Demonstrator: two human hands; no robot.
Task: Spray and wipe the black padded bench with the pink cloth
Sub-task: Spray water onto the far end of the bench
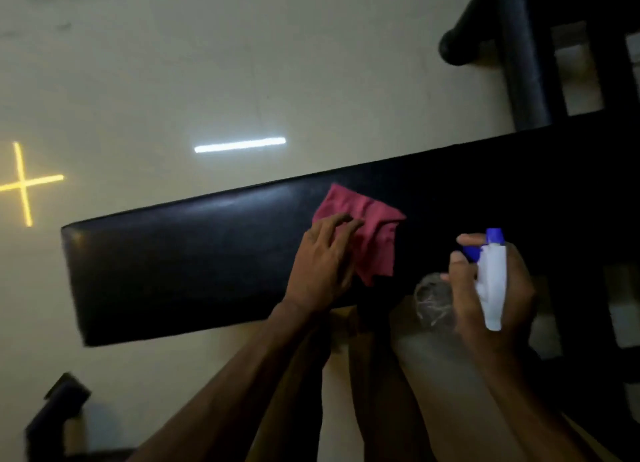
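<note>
The black padded bench (180, 254) runs across the middle of the head view, tilted up to the right. A crumpled pink cloth (372, 226) lies on its top near the centre. My left hand (322, 264) presses flat on the cloth's left part, fingers spread over it. To the right, my right hand (491, 288) grips a spray bottle (491, 281) with a white head, a blue nozzle and a clear body. The nozzle points away over the bench's dark right part.
A pale shiny floor (207, 63) shows a white light streak and a yellow cross reflection. Black padded rollers and frame bars (519, 53) stand at the upper right. Another black frame piece (55, 413) sits at the lower left.
</note>
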